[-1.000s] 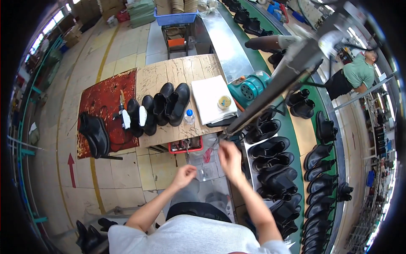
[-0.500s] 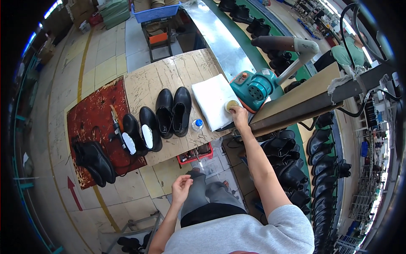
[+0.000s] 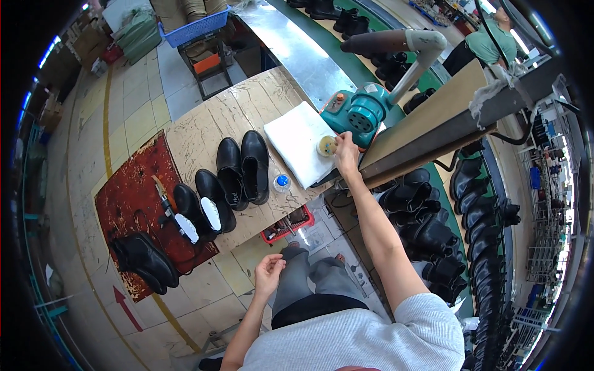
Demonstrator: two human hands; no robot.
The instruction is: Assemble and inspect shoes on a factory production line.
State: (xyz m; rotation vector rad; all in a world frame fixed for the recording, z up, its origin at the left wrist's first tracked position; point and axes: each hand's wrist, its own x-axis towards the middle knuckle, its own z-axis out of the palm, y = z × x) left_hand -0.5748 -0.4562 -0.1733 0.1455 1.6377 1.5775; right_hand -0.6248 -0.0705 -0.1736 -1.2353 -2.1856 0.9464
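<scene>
"White cloth (image 3: 291,133); where's the jar (image 3: 325,147)?"
"Over its right edge, just left of the right hand (image 3: 347,154), which pinches its side."
"Left hand (image 3: 268,273)?"
"Half-curled beside the leg (image 3: 289,289); grip unclear."

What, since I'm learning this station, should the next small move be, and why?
Probably secure the small round tub with the right hand: that hand is at its edge, though whether it already grips firmly isn't clear. The tub is over the white cloth, and the left hand is well away from it.
</scene>
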